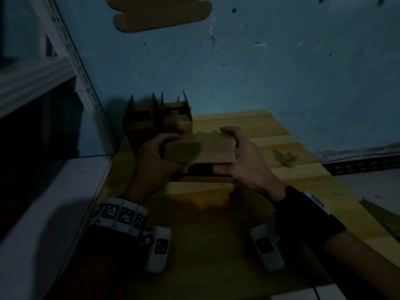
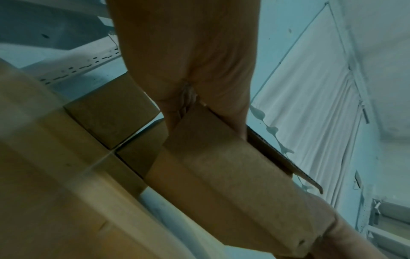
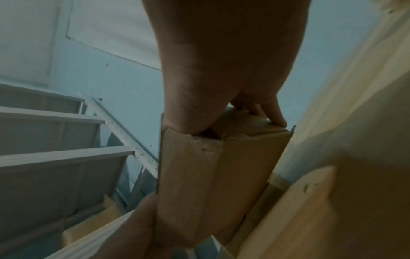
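Note:
I hold a small brown cardboard box (image 1: 199, 151) above the wooden table (image 1: 303, 182), one hand at each end. My left hand (image 1: 161, 153) grips its left end, thumb on top and fingers underneath. At the right end my right hand (image 1: 232, 148) grips it, fingers curled over the far edge and thumb below. The left wrist view shows the box (image 2: 221, 184) running away from my left hand (image 2: 188, 112). In the right wrist view the box (image 3: 213, 184) stands on end under my right hand (image 3: 233, 113).
Two open-topped cardboard boxes (image 1: 158, 118) stand at the table's far left corner against the blue wall. A crumpled scrap (image 1: 285, 158) lies on the right of the table. A flat cardboard piece (image 1: 160, 14) lies at the top. White metal shelving (image 1: 65, 61) stands to the left.

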Tool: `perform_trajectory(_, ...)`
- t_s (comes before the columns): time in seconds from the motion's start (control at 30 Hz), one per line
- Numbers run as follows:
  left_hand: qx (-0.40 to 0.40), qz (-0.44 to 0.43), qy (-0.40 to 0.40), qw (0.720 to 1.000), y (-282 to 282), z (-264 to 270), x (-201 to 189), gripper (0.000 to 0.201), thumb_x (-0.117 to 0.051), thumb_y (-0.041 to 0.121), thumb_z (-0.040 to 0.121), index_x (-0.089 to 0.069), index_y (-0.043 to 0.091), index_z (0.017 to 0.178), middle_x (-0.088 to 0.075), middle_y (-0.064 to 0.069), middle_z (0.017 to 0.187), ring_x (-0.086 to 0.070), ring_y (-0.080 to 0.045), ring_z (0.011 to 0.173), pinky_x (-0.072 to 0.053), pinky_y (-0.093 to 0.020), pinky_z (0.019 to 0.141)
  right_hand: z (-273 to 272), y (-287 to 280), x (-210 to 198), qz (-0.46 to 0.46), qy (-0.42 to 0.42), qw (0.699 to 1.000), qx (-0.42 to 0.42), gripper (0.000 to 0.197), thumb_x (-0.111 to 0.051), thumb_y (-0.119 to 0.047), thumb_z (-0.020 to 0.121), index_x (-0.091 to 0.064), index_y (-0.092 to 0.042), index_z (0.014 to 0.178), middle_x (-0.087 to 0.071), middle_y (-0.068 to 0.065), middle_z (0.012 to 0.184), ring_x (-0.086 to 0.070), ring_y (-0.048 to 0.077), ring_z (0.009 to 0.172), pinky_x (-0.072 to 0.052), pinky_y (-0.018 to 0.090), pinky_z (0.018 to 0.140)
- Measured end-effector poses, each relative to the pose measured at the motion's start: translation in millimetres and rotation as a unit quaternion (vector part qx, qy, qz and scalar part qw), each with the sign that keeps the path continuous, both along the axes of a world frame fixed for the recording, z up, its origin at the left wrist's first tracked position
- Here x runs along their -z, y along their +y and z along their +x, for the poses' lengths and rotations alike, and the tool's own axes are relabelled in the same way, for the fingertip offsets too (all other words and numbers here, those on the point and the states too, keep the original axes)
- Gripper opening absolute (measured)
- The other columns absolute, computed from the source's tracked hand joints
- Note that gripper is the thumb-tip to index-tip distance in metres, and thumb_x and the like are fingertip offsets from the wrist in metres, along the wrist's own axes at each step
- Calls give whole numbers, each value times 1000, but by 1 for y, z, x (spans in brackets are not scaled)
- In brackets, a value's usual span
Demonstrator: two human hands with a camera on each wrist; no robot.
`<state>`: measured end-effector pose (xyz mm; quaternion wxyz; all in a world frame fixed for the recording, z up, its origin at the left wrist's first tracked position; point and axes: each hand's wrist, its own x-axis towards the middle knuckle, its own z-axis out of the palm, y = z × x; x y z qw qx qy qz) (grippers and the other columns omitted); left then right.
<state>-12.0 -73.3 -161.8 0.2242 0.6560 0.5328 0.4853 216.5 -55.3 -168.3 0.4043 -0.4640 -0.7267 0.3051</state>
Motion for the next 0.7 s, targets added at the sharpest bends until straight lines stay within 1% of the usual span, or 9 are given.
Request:
perform_trajectory(0.07, 3, -5, 4, 1000, -1, 0, 0, 75, -90, 4, 59, -62, 15, 128, -61, -1, 126, -56, -16, 116, -51, -33, 93, 0, 1, 2, -1, 14, 1000, -21, 111, -83, -51, 48, -37, -23, 145, -51, -6, 123, -56, 3, 105, -43, 2, 76)
perform_trajectory(0.13, 8, -10, 4, 1000, -2, 1, 0, 75, -90, 5, 59, -62, 14, 128, -62, -2, 124, -57, -17, 115, -52, -34, 92, 1, 2, 4, -1, 22, 999, -36, 111, -79, -54, 47, -37, -23, 144, -50, -3, 125, -57, 5, 106, -45, 7, 78)
perform_trajectory(0.2, 25, -21, -6, 999, -2, 1, 1, 76, -90, 7, 60, -62, 13, 129, -61, 1, 119, -58, -15, 111, -54, -24, 85, 3, 3, 3, -11, 18, 999, -45, 112, -82, -52, 48, -34, -23, 146, -49, -2, 127, -58, 9, 108, -49, 14, 84)
perform_trajectory(0.27, 66, -23, -17, 997, -4, 0, 0, 81, -87, 23, 55, -60, 13, 131, -61, 2, 120, -59, -9, 110, -50, -9, 79, 8, 6, 1, -34, 27, 998, -48, 112, -87, -44, 53, -32, -23, 148, -51, -2, 129, -58, 13, 112, -50, 20, 91)
perform_trajectory(0.33, 109, -21, -28, 993, -8, -1, -4, 84, -74, 39, 55, -57, 14, 133, -60, 5, 125, -58, 1, 112, -48, -7, 83, 15, 8, -1, -50, 44, 996, -60, 112, -87, -39, 54, -31, -24, 149, -52, 0, 131, -58, 16, 115, -50, 24, 95)
perform_trajectory(0.43, 148, -29, -53, 987, -13, 0, -9, 76, -64, 40, 60, -55, 19, 133, -57, 11, 129, -56, 6, 116, -50, -14, 90, 27, 9, -2, -58, 82, 990, -94, 109, -81, -38, 55, -31, -27, 151, -52, 6, 132, -59, 19, 116, -53, 33, 94)
perform_trajectory(0.5, 149, -29, -52, 987, -13, 0, -11, 75, -61, 41, 61, -54, 21, 133, -56, 11, 129, -56, 4, 118, -51, -19, 94, 29, 6, -2, -74, 136, 978, -137, 103, -72, -32, 59, -30, -25, 152, -50, 9, 133, -58, 19, 118, -52, 30, 90)
perform_trajectory(0.57, 139, -32, -59, 988, -14, -3, -12, 78, -60, 42, 61, -54, 18, 135, -57, 7, 131, -56, 0, 119, -51, -27, 98, 29, 3, -1, -90, 184, 963, -172, 99, -64, -28, 60, -30, -21, 153, -48, 10, 136, -55, 24, 123, -51, 33, 92)
perform_trajectory(0.7, 132, -45, -70, 988, -15, -9, -17, 79, -62, 34, 64, -53, 14, 139, -54, -4, 140, -54, -12, 126, -48, -42, 105, 26, 0, -6, -94, 218, 952, -192, 100, -59, -26, 57, -30, -14, 152, -44, 8, 135, -51, 32, 123, -54, 42, 94)
